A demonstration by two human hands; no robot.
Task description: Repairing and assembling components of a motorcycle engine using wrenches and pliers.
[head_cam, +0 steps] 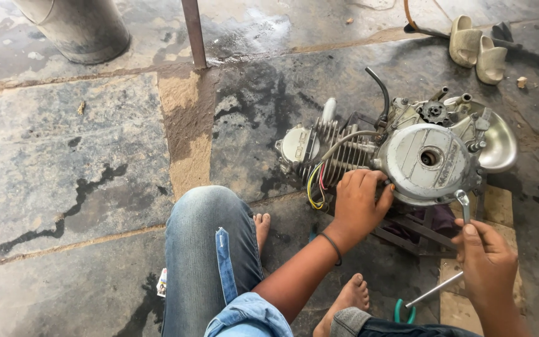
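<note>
A grey motorcycle engine (369,146) with cooling fins and a round side cover (425,163) rests on a metal stand on the stone floor. My left hand (358,203) presses against the lower left edge of the side cover, next to loose coloured wires (315,184). My right hand (486,259) grips a long metal wrench (463,206), whose head points up at the cover's lower right edge. A black band circles my left wrist.
My knee in blue jeans (204,243) and bare feet (347,299) are in front of the engine. A metal bowl (500,145) sits behind it. Pale sandals (478,47) lie far right, a grey cylinder (82,25) and a metal post (194,34) far left. Green-handled pliers (403,310) lie by my foot.
</note>
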